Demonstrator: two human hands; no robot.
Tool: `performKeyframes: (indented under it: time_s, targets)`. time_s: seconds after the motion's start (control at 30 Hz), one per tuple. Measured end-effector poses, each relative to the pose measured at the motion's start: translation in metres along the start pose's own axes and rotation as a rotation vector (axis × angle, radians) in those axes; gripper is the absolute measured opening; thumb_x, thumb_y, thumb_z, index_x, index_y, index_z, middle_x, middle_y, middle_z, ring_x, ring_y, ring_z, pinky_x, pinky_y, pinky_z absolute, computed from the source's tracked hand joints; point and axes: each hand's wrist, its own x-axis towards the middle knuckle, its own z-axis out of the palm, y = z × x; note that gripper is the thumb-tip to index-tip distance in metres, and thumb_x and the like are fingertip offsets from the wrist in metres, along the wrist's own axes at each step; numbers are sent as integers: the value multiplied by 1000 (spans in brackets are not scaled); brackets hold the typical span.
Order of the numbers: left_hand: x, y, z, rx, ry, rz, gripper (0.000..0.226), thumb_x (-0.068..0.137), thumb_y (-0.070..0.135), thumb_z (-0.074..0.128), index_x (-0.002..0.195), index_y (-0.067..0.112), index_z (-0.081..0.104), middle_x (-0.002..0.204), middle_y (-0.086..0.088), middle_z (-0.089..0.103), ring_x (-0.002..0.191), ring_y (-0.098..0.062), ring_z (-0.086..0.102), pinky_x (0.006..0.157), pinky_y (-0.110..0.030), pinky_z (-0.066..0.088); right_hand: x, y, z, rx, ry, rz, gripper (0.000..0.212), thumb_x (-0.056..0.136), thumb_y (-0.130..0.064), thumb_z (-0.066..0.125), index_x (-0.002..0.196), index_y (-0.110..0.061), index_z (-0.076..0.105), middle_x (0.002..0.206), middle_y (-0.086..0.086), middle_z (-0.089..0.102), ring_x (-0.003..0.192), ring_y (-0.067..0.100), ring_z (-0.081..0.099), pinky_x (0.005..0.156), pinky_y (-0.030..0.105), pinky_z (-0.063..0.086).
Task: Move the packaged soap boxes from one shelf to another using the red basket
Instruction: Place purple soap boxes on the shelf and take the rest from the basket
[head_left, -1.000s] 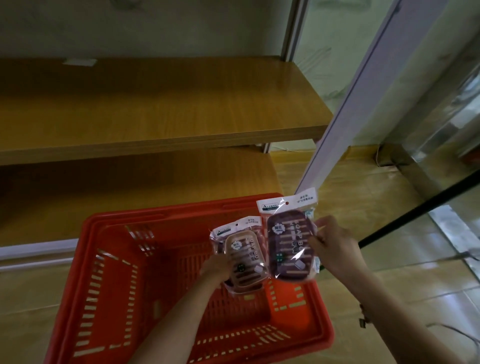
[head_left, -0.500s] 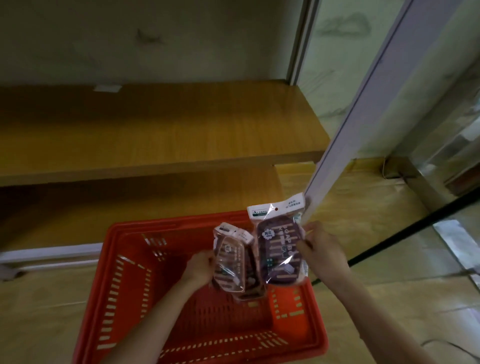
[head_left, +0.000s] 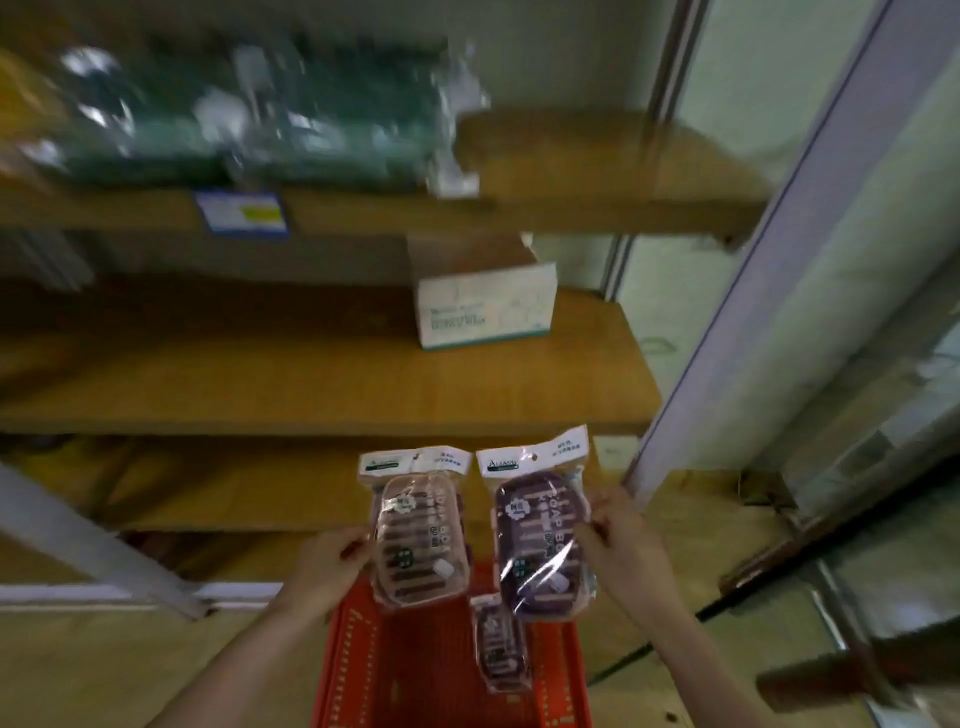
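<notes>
My left hand (head_left: 324, 569) grips a pink packaged soap box (head_left: 418, 535) by its left edge. A purple packaged soap box (head_left: 540, 540) is pinched at its right edge by my right hand (head_left: 621, 545). Both packs are held upright above the red basket (head_left: 415, 670), which stands on the floor at the bottom centre. A third, dark soap box pack (head_left: 501, 644) is below the purple one, over the basket's inside; whether it lies in the basket or hangs is unclear.
Wooden shelves rise ahead. The middle shelf (head_left: 311, 384) carries a white carton (head_left: 485, 304) at its right. The top shelf (head_left: 597, 208) holds blurred green plastic-wrapped packs (head_left: 249, 109) and a blue price tag (head_left: 241, 213). A pale door frame (head_left: 769, 291) stands on the right.
The view has tilted up, revealing higher shelves. Both hands have lifted their packs higher above the basket and moved them apart. A third pack now shows below.
</notes>
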Motion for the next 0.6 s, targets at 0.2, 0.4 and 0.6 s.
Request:
performKeyframes:
  time_s: [0.2, 0.4, 0.6]
  targets:
    - [-85, 108, -115, -48, 48, 28, 16, 91, 21, 53, 83, 17, 66, 86, -3, 70, 86, -23, 66, 76, -32, 50, -39, -113, -109, 1, 43, -46, 15, 91, -18, 55, 99, -24, 43, 87, -9, 60, 72, 2, 56, 51, 10, 39]
    - [-134, 184, -179, -29, 65, 124, 16, 90, 20, 54, 82, 18, 67, 85, 2, 69, 84, -12, 64, 82, -28, 50, -57, -182, -183, -30, 125, -141, 16, 90, -15, 55, 97, -23, 44, 72, -15, 55, 66, 0, 55, 53, 15, 39]
    - [-139, 232, -215, -143, 72, 242, 18, 90, 14, 54, 80, 12, 69, 78, 3, 69, 80, -8, 64, 70, -20, 44, -39, -224, -218, 54, 289, -171, 15, 88, -15, 59, 98, -19, 49, 73, -8, 58, 75, 18, 60, 63, 28, 45]
